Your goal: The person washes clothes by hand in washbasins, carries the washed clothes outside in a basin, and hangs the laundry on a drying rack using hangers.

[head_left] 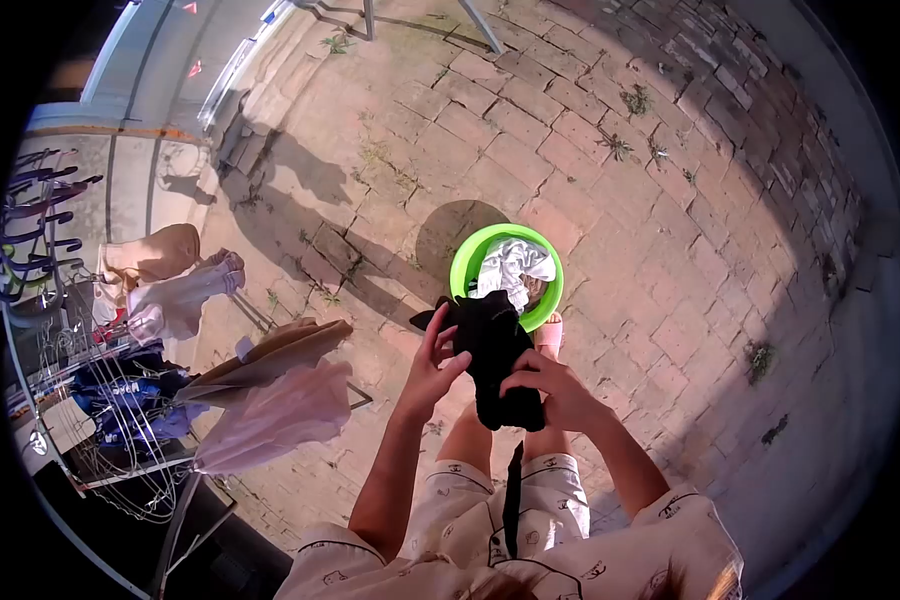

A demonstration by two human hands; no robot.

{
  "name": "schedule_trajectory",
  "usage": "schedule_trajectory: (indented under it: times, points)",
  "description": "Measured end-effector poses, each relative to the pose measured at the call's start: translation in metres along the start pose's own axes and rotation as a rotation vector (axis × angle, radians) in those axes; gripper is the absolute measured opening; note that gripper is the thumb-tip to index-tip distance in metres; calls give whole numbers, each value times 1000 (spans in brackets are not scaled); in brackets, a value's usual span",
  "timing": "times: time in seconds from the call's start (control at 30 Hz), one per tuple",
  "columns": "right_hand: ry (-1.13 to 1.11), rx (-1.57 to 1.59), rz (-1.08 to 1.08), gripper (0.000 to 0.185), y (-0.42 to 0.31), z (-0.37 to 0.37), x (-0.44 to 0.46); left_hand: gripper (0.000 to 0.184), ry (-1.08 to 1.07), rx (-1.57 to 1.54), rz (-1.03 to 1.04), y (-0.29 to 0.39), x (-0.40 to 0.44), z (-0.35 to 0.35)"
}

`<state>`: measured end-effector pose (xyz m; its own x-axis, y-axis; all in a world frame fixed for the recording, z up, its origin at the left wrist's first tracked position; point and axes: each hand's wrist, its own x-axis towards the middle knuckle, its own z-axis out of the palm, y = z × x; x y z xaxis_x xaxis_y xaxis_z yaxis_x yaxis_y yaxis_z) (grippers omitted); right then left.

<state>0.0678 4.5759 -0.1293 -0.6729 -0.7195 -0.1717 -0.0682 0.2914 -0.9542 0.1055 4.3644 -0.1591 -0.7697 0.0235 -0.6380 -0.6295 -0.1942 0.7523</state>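
Observation:
A bunched black cloth garment (495, 350) hangs in front of my body between my two hands; its exact kind does not show. My left hand (433, 367) is at its left edge, fingers pointing up and the thumb against the cloth. A dark flap of it sticks out past those fingers. On the lower right side, my right hand (555, 392) has its fingers curled onto the fabric. Just beyond the garment, a bright green basin (458, 265) stands on the ground. White crumpled cloth (515, 262) lies in it, partly covered by the black garment.
To the left, a metal drying rack (135, 475) carries a pink cloth (285, 415), a brown garment (270, 360), dark blue clothing (120, 400) and several hangers (40, 235). Brick paving (610, 230) with small weeds spreads around. My pink-shod foot (549, 335) is beside the basin.

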Motion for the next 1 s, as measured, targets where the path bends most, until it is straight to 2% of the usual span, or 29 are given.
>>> schedule_trajectory:
  times: [0.03, 0.1, 0.13, 0.17, 0.27, 0.3, 0.37, 0.43, 0.5, 0.57, 0.6, 0.63, 0.7, 0.77, 0.8, 0.83, 0.9, 0.97, 1.0]
  points:
    - [-21, -122, -14, 35, -29, -6, -4, 79, 29, 149, 68, 37, -13, 9]
    - [8, -97, -122, 35, -92, -18, -8, 71, -116, 514, 372, 80, -33, 5]
    - [31, -149, -148, 36, -117, -24, -12, 61, -129, 505, 318, 106, -49, 13]
    - [51, -207, -188, 36, -140, -29, -13, 63, -119, 594, 352, 126, -63, 19]
    - [125, -312, -419, 36, -186, -44, -14, 78, -28, 681, 647, 169, -95, 20]
    - [131, -318, -464, 36, -202, -49, -12, 77, -19, 660, 582, 181, -107, 20]
    - [136, -299, -580, 31, -228, -57, -3, 66, -193, 430, 426, 174, -111, 20]
    - [156, -329, -647, 27, -249, -70, 7, 45, -276, 292, 209, 182, -121, 23]
    - [112, -360, -710, 25, -265, -93, 22, 38, -332, 201, 117, 140, -97, 18]
    - [116, -230, -726, 24, -272, -119, 39, 29, -68, -129, -53, 152, -105, 32]
    - [118, -222, -686, 37, -276, -136, 46, 31, 67, -512, -112, 153, -101, 32]
    - [249, -209, -703, 28, -278, -149, 58, 29, 6, -796, 74, 133, -88, 16]
    - [206, -244, -587, 27, -251, -195, 91, 27, 107, -985, 401, 181, -114, 27]
    - [-201, -321, -168, 35, -217, -240, 117, 26, 224, -975, 562, 217, -126, 38]
    - [-530, -380, -15, 43, -214, -260, 134, 30, 337, -886, 563, 226, -124, 42]
    - [-686, -431, -130, 47, -219, -271, 153, 26, 482, -868, 565, 223, -113, 43]
    - [-439, -449, -331, 52, -302, -268, 193, 22, 671, -825, 460, 240, -104, 51]
    - [-87, -252, -643, 55, -361, -257, 254, 34, 857, -671, 412, 257, -97, 63]
    - [69, -437, -864, 53, -379, -253, 298, 36, 917, -616, 398, 262, -95, 68]
